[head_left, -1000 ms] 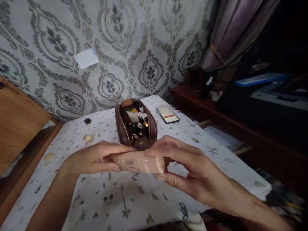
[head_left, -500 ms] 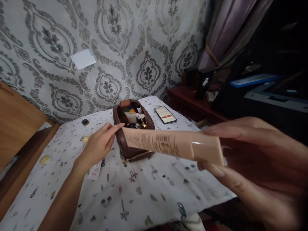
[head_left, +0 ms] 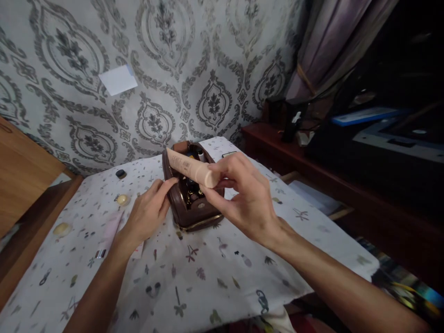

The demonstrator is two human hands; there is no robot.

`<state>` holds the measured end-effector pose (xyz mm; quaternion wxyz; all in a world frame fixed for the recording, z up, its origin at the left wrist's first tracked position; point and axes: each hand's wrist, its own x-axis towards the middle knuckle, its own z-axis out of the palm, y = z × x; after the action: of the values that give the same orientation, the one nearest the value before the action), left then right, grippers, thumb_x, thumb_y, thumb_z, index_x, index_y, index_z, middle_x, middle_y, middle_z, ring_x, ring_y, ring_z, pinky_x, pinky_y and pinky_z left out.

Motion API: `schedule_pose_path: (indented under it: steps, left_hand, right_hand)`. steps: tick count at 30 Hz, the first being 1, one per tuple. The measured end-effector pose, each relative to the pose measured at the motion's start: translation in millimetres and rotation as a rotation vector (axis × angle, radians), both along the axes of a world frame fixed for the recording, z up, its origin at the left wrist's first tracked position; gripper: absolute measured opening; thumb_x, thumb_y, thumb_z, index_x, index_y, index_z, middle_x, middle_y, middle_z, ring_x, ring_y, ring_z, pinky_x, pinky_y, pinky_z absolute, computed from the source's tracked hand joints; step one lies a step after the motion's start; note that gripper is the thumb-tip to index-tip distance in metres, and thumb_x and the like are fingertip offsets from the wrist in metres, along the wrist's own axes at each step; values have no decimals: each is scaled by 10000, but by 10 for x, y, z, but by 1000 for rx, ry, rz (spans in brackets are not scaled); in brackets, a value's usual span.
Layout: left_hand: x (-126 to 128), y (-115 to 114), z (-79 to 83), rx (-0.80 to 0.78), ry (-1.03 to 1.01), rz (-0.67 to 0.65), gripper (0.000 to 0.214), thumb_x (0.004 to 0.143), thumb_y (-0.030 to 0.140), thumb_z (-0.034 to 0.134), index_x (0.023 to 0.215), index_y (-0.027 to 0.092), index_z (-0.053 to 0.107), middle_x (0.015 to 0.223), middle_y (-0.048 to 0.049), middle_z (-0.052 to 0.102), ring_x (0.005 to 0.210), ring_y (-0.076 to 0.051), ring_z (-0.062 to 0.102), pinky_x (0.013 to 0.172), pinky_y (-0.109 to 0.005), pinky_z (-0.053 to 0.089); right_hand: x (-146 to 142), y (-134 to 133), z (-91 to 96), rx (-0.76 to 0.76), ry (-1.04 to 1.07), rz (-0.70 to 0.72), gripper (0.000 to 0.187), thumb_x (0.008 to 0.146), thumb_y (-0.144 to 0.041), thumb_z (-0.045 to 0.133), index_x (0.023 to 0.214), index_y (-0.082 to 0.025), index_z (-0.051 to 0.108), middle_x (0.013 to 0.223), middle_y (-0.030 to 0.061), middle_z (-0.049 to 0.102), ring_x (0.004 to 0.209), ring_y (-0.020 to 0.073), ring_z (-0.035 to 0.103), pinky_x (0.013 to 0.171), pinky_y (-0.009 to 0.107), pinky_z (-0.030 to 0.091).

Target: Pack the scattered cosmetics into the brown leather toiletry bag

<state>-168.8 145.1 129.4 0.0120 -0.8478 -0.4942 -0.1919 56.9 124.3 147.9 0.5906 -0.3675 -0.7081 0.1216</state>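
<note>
My right hand (head_left: pixel 243 196) pinches a beige cosmetic tube (head_left: pixel 187 167) by its cap end, fingers above and thumb below. The tube slants over the unzipped brown makeup bag (head_left: pixel 199 215), its flat end at the bag's far left rim. Several small cosmetics, dark and gold, show inside the bag; the tube covers part of them. At the bag's left rim, my left hand (head_left: pixel 149 206) grips the edge, its fingertips partly hidden. A pink tube (head_left: pixel 111 227) with a silvery cap lies on the cloth beside my left forearm.
On the patterned white cloth (head_left: pixel 197 286) at left are a small black jar (head_left: pixel 120 174) and two yellowish round items (head_left: pixel 122 200). A phone (head_left: pixel 229 153) lies mostly hidden behind my right hand. A dark red shelf (head_left: pixel 258 134) stands at right.
My right hand has carried the beige tube away from the camera, forward and left, down to the bag's opening. My left hand has stayed at the bag's rim.
</note>
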Motion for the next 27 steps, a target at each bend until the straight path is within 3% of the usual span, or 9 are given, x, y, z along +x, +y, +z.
schedule_pose_path:
  steps: [9, 27]
  left_hand:
    - [-29, 19, -69, -7, -77, 2, 454, 932, 135, 387, 1365, 253, 457, 995, -39, 553, 810, -179, 566, 701, -291, 459]
    - [-58, 29, -133, -13, -179, -38, 471, 933, 126, 382, 1379, 256, 457, 1057, -50, 565, 858, -168, 567, 750, -291, 472]
  right_hand:
    - [-180, 219, -93, -62, -101, -10, 112, 833, -159, 590, 830, -203, 487, 875, 31, 504, 778, 151, 547, 668, 276, 538]
    - [-254, 360, -91, -45, -192, -30, 118, 853, -180, 570, 822, -209, 459, 875, 25, 486, 742, 144, 519, 618, 248, 468]
